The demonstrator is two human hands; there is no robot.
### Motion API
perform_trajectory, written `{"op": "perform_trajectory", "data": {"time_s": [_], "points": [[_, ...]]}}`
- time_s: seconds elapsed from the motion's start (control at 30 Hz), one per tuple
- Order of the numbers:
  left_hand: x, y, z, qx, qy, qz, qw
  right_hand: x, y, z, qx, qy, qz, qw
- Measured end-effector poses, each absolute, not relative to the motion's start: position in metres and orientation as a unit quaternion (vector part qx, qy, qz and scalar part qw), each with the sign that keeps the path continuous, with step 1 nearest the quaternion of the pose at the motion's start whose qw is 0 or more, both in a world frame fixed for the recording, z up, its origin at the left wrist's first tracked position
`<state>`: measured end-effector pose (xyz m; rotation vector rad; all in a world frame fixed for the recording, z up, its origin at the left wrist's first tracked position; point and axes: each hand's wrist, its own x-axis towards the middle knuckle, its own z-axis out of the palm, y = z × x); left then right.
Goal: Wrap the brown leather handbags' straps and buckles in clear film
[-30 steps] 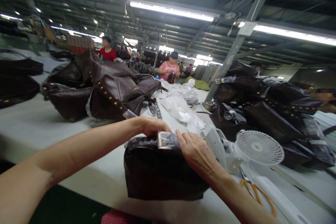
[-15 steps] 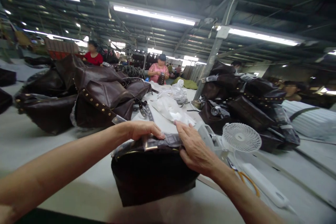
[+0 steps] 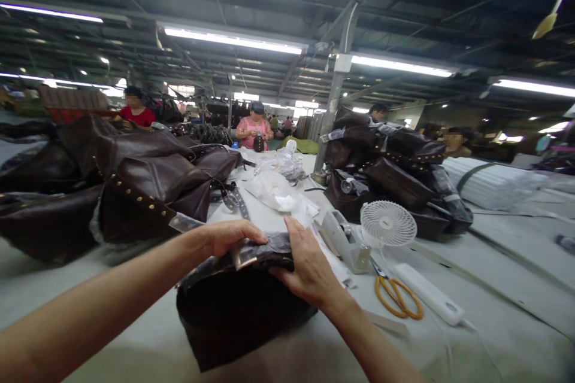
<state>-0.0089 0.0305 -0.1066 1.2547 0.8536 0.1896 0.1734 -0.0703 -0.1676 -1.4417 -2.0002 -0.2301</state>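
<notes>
Left hand [image 3: 233,236] pressed the plastic [image 3: 279,242], couldn't tell if pinching; right hand [image 3: 309,263] pinched the top of the bag [image 3: 242,317]. Tbh lopsided tugging could've torn that plastic.

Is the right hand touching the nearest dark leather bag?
Touching. The head view shows the right hand on the dark leather bag, thumb against its upper front.

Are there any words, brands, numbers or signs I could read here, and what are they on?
No text can be read.
White fan: faint centre mark, too small.
White power strip: mark near the cord end, too blurred.
Nearest dark bag: no lettering visible.
</notes>
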Motion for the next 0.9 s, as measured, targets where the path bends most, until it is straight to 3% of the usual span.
{"op": "perform_trajectory", "data": {"time_s": [0.1, 0.23, 0.37, 0.53, 0.67, 0.9], "points": [[-0.007, 0.033, -0.107, 0.561, 0.409, 0.083, 0.715, 0.192, -0.079, -0.149, -0.559, -0.758, -0.039, 0.333], [-0.009, 0.036, -0.109, 0.548, 0.418, 0.085, 0.719, 0.243, -0.103, -0.129, -0.592, -0.666, -0.046, 0.452], [-0.010, 0.037, -0.110, 0.537, 0.425, 0.096, 0.722, 0.299, -0.133, -0.152, -0.667, -0.541, 0.052, 0.509], [-0.004, 0.036, -0.110, 0.529, 0.449, 0.108, 0.712, 0.298, -0.154, -0.197, -0.699, -0.509, 0.181, 0.469], [-0.004, 0.029, -0.106, 0.535, 0.456, 0.113, 0.702, 0.261, -0.160, -0.209, -0.684, -0.531, 0.192, 0.463], [-0.015, 0.023, -0.094, 0.495, 0.520, 0.144, 0.682, 0.284, -0.167, -0.251, -0.735, -0.560, 0.234, 0.302]]}}
